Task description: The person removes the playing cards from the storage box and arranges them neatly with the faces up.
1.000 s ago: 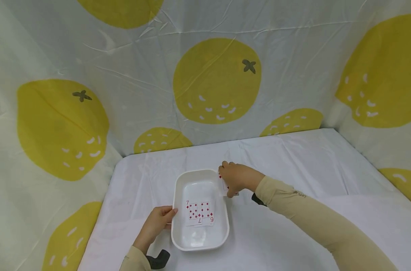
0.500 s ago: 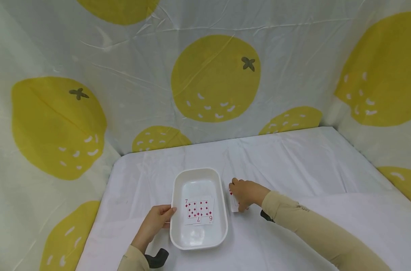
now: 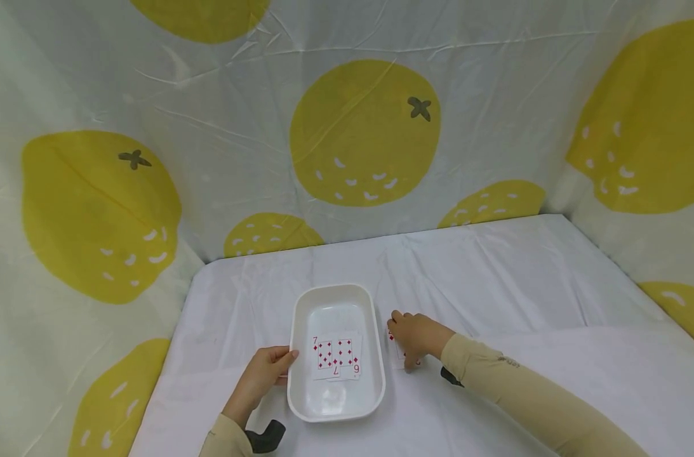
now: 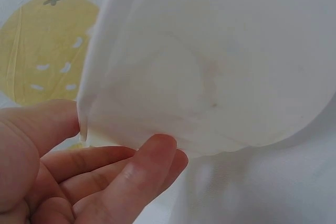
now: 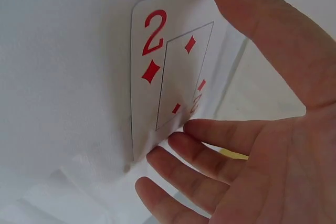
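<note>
In the head view, my left hand point(image 3: 265, 374) grips the left rim of a shallow white tray point(image 3: 292, 400), and the left wrist view has the fingers and thumb on the wall of the tray point(image 4: 210, 77). Two overlapping playing cards point(image 3: 336, 357) of the diamond suit lie face up on its floor; one is the seven. Beside the tray's right wall is my right hand point(image 3: 418, 333), partly covering a two of diamonds point(image 5: 168, 40) low at the white cloth. Thumb and fingers of the right hand point(image 5: 252, 145) hold it at opposite edges.
White cloth point(image 3: 495, 273) covers the table. Behind and at both sides hang white curtains printed with large yellow lemons point(image 3: 366, 133). Black wrist devices point(image 3: 266, 437) show below the sleeves.
My right hand has brought the two of diamonds from the tray's upper right edge down and rightward to the cloth beside it. The left hand still holds the tray.
</note>
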A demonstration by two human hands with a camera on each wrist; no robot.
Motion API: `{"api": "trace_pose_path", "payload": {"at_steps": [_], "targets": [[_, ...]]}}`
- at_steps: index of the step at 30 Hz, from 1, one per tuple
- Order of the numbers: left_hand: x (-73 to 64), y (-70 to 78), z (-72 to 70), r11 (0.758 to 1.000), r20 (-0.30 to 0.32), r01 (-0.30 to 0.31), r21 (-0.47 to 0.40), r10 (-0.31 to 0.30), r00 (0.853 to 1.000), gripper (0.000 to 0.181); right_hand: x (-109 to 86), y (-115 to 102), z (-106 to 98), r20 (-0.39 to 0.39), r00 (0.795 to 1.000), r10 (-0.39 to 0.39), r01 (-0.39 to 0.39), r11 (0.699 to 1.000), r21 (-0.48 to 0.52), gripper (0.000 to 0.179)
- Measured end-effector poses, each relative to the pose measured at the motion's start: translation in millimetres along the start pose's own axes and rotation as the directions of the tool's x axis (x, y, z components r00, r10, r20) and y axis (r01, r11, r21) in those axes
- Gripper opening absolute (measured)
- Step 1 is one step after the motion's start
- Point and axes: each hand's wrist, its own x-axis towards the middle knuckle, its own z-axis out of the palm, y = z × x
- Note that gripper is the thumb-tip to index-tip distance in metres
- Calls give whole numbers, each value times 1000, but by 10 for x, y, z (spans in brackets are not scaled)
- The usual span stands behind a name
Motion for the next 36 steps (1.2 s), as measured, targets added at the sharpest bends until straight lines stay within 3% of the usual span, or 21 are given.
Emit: {"api": "trace_pose_path", "payload": {"at_steps": [6,16,26,36], "targets": [[10,-30,0,1000,10,-14,-27,14,1000,47,23,24,-165,-3,1000,8,-8,997,72,87],[12,-39,20,1000,-3,-1,-13,1,1000,46,-1,-33,-509,-141,984,-112,122,991,62,85],[-8,0,21,1000,8,7,-15,-7,1000,44,131,-417,-711,-128,977,-169,168,986,-21,85],[17,-11,5,1000,-8,-7,-13,7,1000,46,370,-856,-756,-110,974,-199,190,978,-85,81]]}}
